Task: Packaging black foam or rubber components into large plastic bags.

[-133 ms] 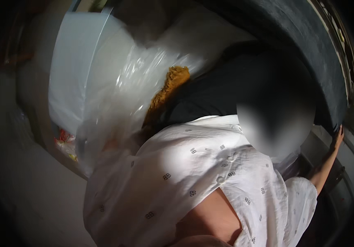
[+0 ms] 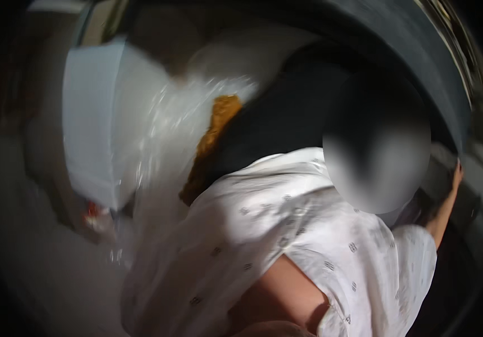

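Neither of my hands shows clearly. A bare arm (image 2: pixel 278 300) rises from the lower edge, and its hand is hidden under white cloth; I cannot tell whose arm it is. Close in front, another person in a white garment with small dark marks (image 2: pixel 264 230) bends forward. That person's hand (image 2: pixel 456 177) rests on the dark curved rim (image 2: pixel 421 56) at the right. Beyond their shoulder lie a dark cloth (image 2: pixel 286 118) and a mustard knitted cloth (image 2: pixel 213 140).
A clear plastic bag (image 2: pixel 157 140) billows at the left of the mustard cloth. A tall white container (image 2: pixel 89 123) stands further left, with a small red-and-white thing (image 2: pixel 92 213) at its foot. The picture is blurred and dark toward its rim.
The view has drifted slightly and grown more blurred. The other person's hand stays on the rim. Nothing was visibly picked up or let go.
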A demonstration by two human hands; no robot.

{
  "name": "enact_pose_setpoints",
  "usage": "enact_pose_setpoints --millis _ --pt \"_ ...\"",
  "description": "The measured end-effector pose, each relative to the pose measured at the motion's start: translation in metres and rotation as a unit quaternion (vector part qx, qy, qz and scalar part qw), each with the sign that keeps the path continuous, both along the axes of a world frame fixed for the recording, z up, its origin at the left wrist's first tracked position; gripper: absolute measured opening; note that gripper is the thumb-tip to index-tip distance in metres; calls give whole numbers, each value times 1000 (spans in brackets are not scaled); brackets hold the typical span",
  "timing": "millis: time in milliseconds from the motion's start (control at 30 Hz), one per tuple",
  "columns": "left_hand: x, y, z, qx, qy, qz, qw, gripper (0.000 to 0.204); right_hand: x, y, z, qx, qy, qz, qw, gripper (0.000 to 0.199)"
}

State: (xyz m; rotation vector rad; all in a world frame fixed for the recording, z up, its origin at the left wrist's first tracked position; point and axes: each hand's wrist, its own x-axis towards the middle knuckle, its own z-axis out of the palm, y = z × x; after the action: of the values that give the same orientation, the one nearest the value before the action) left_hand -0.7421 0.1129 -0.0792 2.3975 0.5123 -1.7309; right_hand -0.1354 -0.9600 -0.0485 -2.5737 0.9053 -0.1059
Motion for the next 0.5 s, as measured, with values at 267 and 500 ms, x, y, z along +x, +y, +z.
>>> enact_pose_setpoints --millis 267,500 --pt "299 100 -134 18 61 -38 997 46 -117 7 -92 182 -66 -273 942 33" --pt "507 -52 -67 26 -322 -17 946 34 -76 50 -120 287 -38 -196 937 20"
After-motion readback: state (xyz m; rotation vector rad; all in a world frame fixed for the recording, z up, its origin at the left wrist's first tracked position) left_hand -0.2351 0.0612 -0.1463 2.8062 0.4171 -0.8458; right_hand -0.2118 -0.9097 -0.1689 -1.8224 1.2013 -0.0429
